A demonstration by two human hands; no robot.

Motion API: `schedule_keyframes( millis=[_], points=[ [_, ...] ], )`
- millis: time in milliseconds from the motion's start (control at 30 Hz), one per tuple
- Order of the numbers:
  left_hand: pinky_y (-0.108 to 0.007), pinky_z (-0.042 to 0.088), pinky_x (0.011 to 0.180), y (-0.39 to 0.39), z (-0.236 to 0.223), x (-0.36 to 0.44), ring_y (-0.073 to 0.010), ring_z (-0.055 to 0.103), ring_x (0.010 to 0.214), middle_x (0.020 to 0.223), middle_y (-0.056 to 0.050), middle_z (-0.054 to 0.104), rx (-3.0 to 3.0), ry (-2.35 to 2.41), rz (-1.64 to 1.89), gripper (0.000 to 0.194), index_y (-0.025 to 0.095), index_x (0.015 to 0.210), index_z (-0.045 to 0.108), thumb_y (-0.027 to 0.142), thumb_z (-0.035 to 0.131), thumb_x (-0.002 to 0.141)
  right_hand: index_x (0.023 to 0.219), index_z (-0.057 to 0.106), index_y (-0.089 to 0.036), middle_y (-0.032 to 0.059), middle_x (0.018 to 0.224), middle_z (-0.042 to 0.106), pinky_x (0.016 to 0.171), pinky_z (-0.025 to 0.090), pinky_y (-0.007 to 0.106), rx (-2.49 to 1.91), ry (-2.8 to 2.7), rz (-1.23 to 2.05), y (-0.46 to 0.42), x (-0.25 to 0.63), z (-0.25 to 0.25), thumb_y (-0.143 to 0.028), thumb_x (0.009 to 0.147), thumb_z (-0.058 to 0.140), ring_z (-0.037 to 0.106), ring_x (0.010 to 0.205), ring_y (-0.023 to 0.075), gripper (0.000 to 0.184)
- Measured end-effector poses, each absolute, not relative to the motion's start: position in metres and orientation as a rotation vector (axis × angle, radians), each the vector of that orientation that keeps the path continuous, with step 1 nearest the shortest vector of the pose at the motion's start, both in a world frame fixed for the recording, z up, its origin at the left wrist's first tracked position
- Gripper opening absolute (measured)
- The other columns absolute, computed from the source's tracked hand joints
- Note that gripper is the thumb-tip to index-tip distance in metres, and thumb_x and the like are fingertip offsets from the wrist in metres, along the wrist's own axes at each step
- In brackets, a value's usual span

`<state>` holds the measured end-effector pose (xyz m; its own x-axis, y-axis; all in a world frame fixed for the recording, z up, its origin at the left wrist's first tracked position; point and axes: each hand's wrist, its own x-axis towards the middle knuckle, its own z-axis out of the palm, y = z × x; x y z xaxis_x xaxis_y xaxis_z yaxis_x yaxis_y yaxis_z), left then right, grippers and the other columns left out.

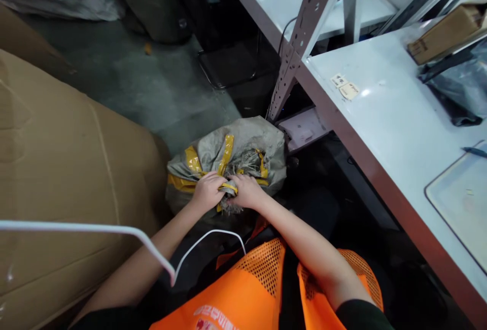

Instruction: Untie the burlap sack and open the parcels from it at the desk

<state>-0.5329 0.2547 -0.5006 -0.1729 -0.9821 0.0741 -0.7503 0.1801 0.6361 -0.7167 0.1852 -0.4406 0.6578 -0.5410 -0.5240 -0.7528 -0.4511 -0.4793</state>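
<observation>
A grey woven sack [243, 142] wrapped in strips of yellow tape [227, 153] lies on the floor in front of me. Both my hands rest on its near end, close together. My left hand [207, 190] is closed, pinching a yellow tape strip at the frayed, bunched mouth of the sack. My right hand [247, 191] is closed on the same bunched fabric and tape right beside it. I wear an orange mesh vest [247, 294].
A large brown cardboard box [64, 168] stands at the left. A white worktable [388, 117] with a tray [460, 198], paper labels and a small box runs along the right, on a perforated metal frame [300, 41]. More sacks lie at the back.
</observation>
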Motion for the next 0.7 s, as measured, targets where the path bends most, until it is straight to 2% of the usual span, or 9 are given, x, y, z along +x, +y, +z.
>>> schedule_keyframes(
  millis=[100,200,300,367,433,500,533,600,700],
  points=[
    [-0.039,0.054,0.098,0.249,-0.482,-0.546,-0.0191,0.068,0.077,0.078,-0.003,0.072,1.535,-1.846,-0.57,0.018,0.019,0.082,0.069,0.015,0.052,0.085,0.105,0.071,-0.017,0.0092,0.109,0.071,0.097,0.045,0.039,-2.18,1.003,0.355,0.178,-0.73,-0.435,-0.04,0.089,0.076,0.064,0.106,0.0272,0.029],
    [-0.038,0.053,0.104,0.241,-0.47,-0.553,-0.0205,0.069,0.099,0.1,-0.006,0.075,1.461,-1.771,-0.661,0.014,0.018,0.095,0.07,0.018,0.057,0.089,0.088,0.072,-0.017,0.0055,0.092,0.074,0.087,0.046,0.032,-2.047,1.02,0.253,0.169,-0.765,-0.424,-0.024,0.087,0.072,0.067,0.093,0.0234,0.008],
    [-0.048,0.04,0.12,0.238,-0.473,-0.553,-0.0278,0.05,0.14,0.146,-0.014,0.058,1.547,-1.833,-0.821,0.05,0.016,0.139,0.056,0.028,0.064,0.091,0.089,0.074,-0.015,0.0049,0.085,0.074,0.074,0.049,0.029,-1.628,1.182,0.038,0.169,-0.813,-0.412,-0.031,0.084,0.067,0.068,0.08,0.0224,0.018],
    [-0.061,0.032,0.122,0.239,-0.482,-0.552,-0.0344,0.041,0.147,0.153,-0.018,0.05,1.728,-1.918,-0.929,0.068,0.014,0.152,0.044,0.032,0.066,0.091,0.095,0.076,-0.014,0.007,0.093,0.075,0.077,0.053,0.032,-1.392,1.31,-0.178,0.176,-0.847,-0.405,-0.043,0.082,0.067,0.069,0.085,0.0249,0.033],
    [-0.067,0.03,0.119,0.242,-0.493,-0.551,-0.0368,0.053,0.134,0.135,-0.018,0.064,1.838,-2.018,-1.039,0.049,0.015,0.137,0.059,0.032,0.064,0.092,0.096,0.078,-0.014,0.01,0.101,0.076,0.088,0.055,0.037,-1.264,1.491,-0.359,0.186,-0.878,-0.4,-0.051,0.077,0.071,0.07,0.095,0.0289,0.043],
    [-0.064,0.031,0.118,0.246,-0.499,-0.548,-0.0322,0.063,0.114,0.108,-0.012,0.073,1.795,-2.083,-1.115,0.022,0.017,0.106,0.071,0.031,0.06,0.093,0.094,0.078,-0.014,0.0125,0.103,0.076,0.094,0.054,0.042,-1.167,1.697,-0.48,0.197,-0.903,-0.399,-0.055,0.072,0.074,0.07,0.101,0.0325,0.047],
    [-0.06,0.036,0.115,0.248,-0.5,-0.544,-0.0295,0.065,0.106,0.097,-0.01,0.073,1.763,-2.062,-1.119,0.018,0.018,0.092,0.071,0.032,0.059,0.093,0.093,0.078,-0.014,0.0134,0.103,0.076,0.095,0.053,0.044,-1.119,1.79,-0.525,0.202,-0.913,-0.401,-0.057,0.069,0.074,0.07,0.102,0.0341,0.049],
    [-0.049,0.049,0.102,0.247,-0.499,-0.532,-0.026,0.065,0.092,0.084,-0.008,0.07,1.805,-1.84,-1.074,0.023,0.018,0.077,0.065,0.036,0.059,0.089,0.091,0.078,-0.014,0.0143,0.103,0.076,0.097,0.052,0.047,-1.052,1.909,-0.588,0.212,-0.93,-0.405,-0.06,0.064,0.074,0.069,0.104,0.0367,0.053],
    [-0.037,0.056,0.081,0.23,-0.497,-0.497,-0.0224,0.063,0.076,0.073,-0.007,0.065,2.003,-1.077,-0.905,0.034,0.016,0.074,0.062,0.049,0.062,0.084,0.091,0.077,-0.014,0.0146,0.106,0.075,0.101,0.049,0.048,-1.018,1.979,-0.608,0.22,-0.948,-0.413,-0.064,0.062,0.075,0.066,0.112,0.0385,0.058]
  ],
)
